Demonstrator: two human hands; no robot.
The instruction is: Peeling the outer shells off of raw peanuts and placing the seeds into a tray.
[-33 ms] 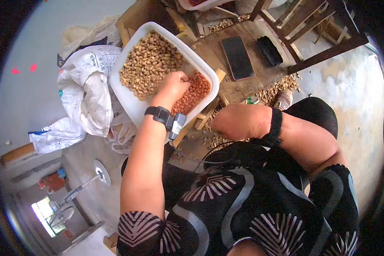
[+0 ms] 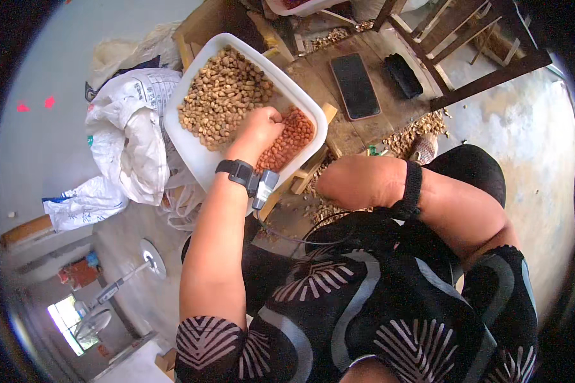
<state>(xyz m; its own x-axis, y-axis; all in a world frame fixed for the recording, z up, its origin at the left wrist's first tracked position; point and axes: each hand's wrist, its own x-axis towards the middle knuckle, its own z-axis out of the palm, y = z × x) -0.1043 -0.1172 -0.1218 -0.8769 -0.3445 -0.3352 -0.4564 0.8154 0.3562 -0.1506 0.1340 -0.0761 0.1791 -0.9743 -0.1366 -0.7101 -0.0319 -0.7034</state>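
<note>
A white plastic tub (image 2: 178, 153) holds unshelled peanuts (image 2: 223, 89) on its far left side and reddish shelled peanut kernels (image 2: 286, 142) on its right side. My left hand (image 2: 259, 131) is inside the tub, between the two heaps. Its fingers curl closed at the edge of the kernels, and what they hold, if anything, is hidden. My right hand (image 2: 351, 182) hangs over my lap to the right of the tub. Only its back and wrist show; the fingers are turned out of sight.
Right of the tub, a phone (image 2: 355, 86) and a black tray-like object (image 2: 403, 75) lie on a wooden surface (image 2: 313, 83). A wooden chair (image 2: 457, 51) stands beyond. Peanut shells (image 2: 415, 133) litter the floor. White woven sacks (image 2: 131, 127) lean at the left; a fan (image 2: 96, 322) stands lower left.
</note>
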